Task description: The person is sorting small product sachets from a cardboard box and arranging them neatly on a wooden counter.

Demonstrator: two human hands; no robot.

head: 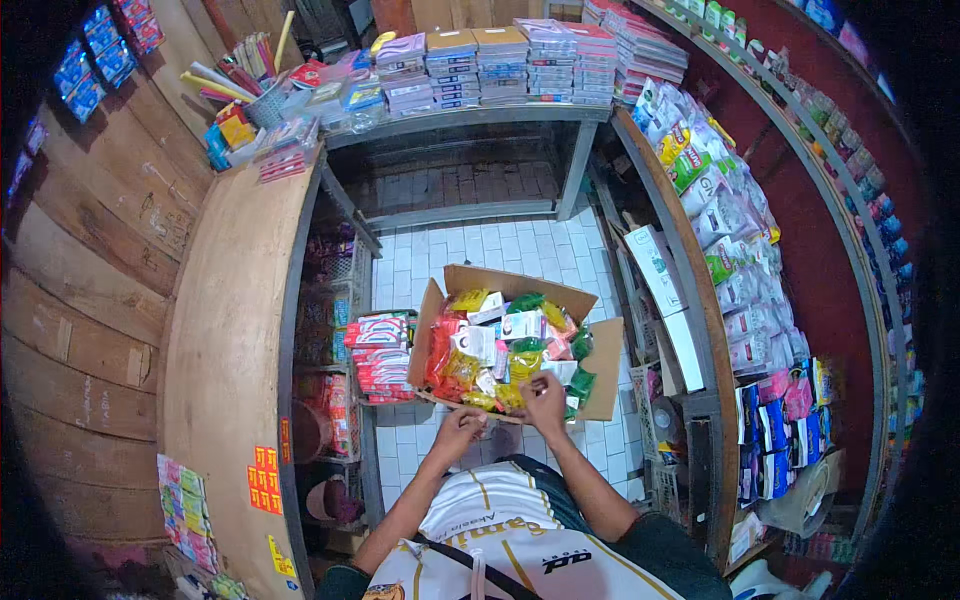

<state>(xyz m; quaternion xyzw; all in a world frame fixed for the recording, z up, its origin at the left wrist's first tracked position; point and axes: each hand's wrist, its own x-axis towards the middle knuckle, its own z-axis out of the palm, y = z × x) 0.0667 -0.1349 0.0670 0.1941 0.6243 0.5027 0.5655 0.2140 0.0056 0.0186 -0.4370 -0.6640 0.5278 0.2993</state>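
Before me on the tiled floor stands an open cardboard box [606,367], its flaps spread. It is full of small white cartons [475,343] and clear packs of red [441,349], yellow [525,365] and green [580,381] goods. My left hand [462,433] is at the box's near edge, fingers curled inward. Over the near right part of the contents is my right hand [545,396], fingers bent beside the yellow packs. Whether either hand grips something is too small to make out.
Stacked red and white cartons [380,352] adjoin the box's left side. A wooden counter [225,337] runs along the left. Boxed stacks [451,71] line the back table. On the right, a shelf edge [694,300] fronts many plastic-wrapped packs [720,217].
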